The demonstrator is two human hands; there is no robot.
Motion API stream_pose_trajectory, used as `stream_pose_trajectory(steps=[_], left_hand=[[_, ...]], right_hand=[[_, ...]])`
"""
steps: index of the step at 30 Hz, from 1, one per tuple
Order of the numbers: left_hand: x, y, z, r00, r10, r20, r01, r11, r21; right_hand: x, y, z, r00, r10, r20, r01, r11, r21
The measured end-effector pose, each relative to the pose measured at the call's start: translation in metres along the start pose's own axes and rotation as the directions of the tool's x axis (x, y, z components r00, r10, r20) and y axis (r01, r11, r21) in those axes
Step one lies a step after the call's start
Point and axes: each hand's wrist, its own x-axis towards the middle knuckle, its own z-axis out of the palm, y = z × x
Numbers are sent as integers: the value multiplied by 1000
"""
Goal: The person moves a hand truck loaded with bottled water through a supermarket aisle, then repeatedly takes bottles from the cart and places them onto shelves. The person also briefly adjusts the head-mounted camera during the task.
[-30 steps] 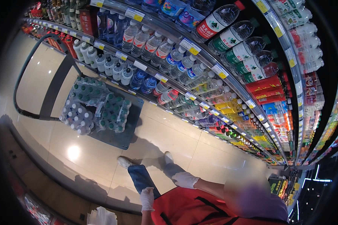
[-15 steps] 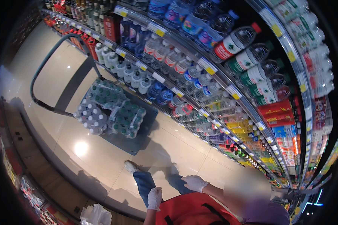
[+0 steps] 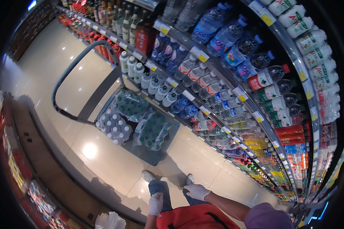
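Observation:
My left hand (image 3: 155,204), in a white glove, is beside my left thigh with its fingers curled in and nothing visible in them. My right hand (image 3: 197,192), gloved too, rests over my right thigh, its fingers loosely stretched and holding nothing. Between them hangs a red apron (image 3: 195,215). Ahead on the floor, apart from both hands, stands a flat platform cart (image 3: 151,154) with a tall grey handle (image 3: 91,95). It bears a white-capped bottle pack (image 3: 114,126) and two green-capped ones, a nearer pack (image 3: 152,131) and a farther pack (image 3: 130,105), all in clear wrap.
Drink shelves (image 3: 214,89) run along the right side, filled with bottles, cans and cartons. A low brown display unit (image 3: 38,152) curves along the left. A white plastic bag (image 3: 109,220) sits at the lower edge. Shiny tiles (image 3: 76,160) cover the aisle floor.
The view has shifted, so the cart and shelves appear farther right and lower. Both hands keep nearly the same pose, the right one slightly lower. The bottle packs remain on the cart.

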Motion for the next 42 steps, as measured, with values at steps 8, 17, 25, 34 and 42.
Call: stream_pose_trajectory(steps=[8,17,25,34,42], left_hand=[[4,6,-79,989,140,40,-142,988,53],[18,-40,-93,971,-54,234,-17,957,290],[-9,32,-82,943,247,222,-307,904,298],[-6,70,-43,976,50,212,-140,892,430],[-23,58,31,988,16,154,-66,943,326]], right_hand=[[9,-64,9,999,-19,-50,21,999,40],[-25,-83,-2,997,56,-62,-44,984,173],[-55,-52,6,959,60,-276,3,975,222],[-57,2,7,950,127,-284,-38,954,298],[-62,36,-7,969,54,-239,15,961,278]])
